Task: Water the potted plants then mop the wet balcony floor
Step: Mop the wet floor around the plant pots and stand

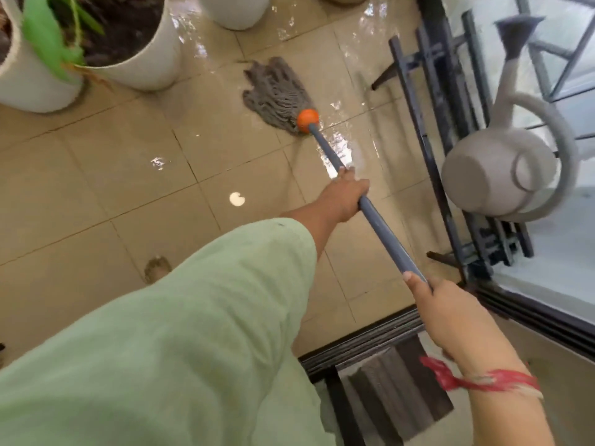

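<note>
Mopping is the step in hand. Watering is judged complete, since the grey plastic watering can (495, 175) is set aside on the dark metal rack (428, 140), to the right of both hands. The left hand (346, 196) is closed round the blue-grey mop pole (383, 226) at about mid-length. The right hand (444, 313) grips the same pole nearer the person. Beyond the left hand the pole runs down to the orange ball-shaped collar (307, 120). The grey string mop head (273, 91) lies spread flat on the beige tiled balcony floor (96, 175), ahead and slightly left of that hand. Shining water (341, 146) lies on the tiles just ahead of the left hand, beside the pole. More water shows farther ahead, between the rack and the round white plant pots (141, 59), which stand well ahead and to the left. The next move calls for drawing the mop head back and rightward through the film beside the pole, with both grips firm and the strings flat, then working toward the pot bases. Keep the pole clear of the rack and the can.
</note>
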### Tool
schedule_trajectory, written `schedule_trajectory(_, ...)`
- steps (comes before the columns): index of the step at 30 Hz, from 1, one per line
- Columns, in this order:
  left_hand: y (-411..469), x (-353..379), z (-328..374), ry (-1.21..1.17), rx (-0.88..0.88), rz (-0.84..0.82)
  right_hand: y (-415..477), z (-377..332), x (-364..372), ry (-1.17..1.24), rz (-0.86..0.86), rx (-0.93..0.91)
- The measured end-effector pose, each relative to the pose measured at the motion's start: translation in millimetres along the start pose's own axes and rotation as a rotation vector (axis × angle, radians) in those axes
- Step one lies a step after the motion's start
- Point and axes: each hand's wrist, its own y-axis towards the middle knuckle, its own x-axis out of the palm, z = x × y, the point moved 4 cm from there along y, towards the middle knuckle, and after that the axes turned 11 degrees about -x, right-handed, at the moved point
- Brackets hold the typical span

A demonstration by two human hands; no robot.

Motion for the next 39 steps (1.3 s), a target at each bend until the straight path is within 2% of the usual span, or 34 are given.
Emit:
schedule_trajectory(7, -33.0, 61.0, 58.9, 0.140, 0.109, -0.181, -42.4, 46.2, 32.6, -0.013, -0.107, 0.203)
schedule_trajectory(10, -62.0, 73.5, 37.8, 0.164, 0.118, -0.212, -60.8, 33.6, 59.5, 0.000, -0.163, 0.244)
schedule_trajectory(15, -101.2, 54.3, -43.6, 0.225, 0.108, -0.233, -80.0, -18.3, 115.2, 0.142, -0.201, 0.231)
schedule_trajectory(17, -117.0, 38.9, -85.2, 0.218, 0.079, -0.244, -86.7, -50.3, 131.3, 0.177, -0.190, 0.184)
schedule_trajectory(22, -164.8, 6.9, -195.1, 0.080, -0.058, -0.225, -98.7, -138.7, 154.3, 0.063, -0.230, 0.000)
schedule_trajectory(26, -207.7, -10.3, -283.7, -0.011, -0.219, -0.149, -106.7, -207.6, 174.1, -0.088, -0.298, -0.146)
schedule_trajectory(32, -282.1, -22.0, -405.0, -0.181, -0.496, -0.006, -108.6, -309.1, 217.3, -0.368, -0.307, -0.369)
schedule_trajectory(36, -333.4, -3.4, -460.9, -0.288, -0.683, 0.103, -112.9, -354.0, 246.6, -0.513, -0.330, -0.491)
schedule_trajectory(39, -357.1, 12.8, -470.0, -0.324, -0.743, 0.112, -108.1, -360.6, 259.1, -0.578, -0.374, -0.509)
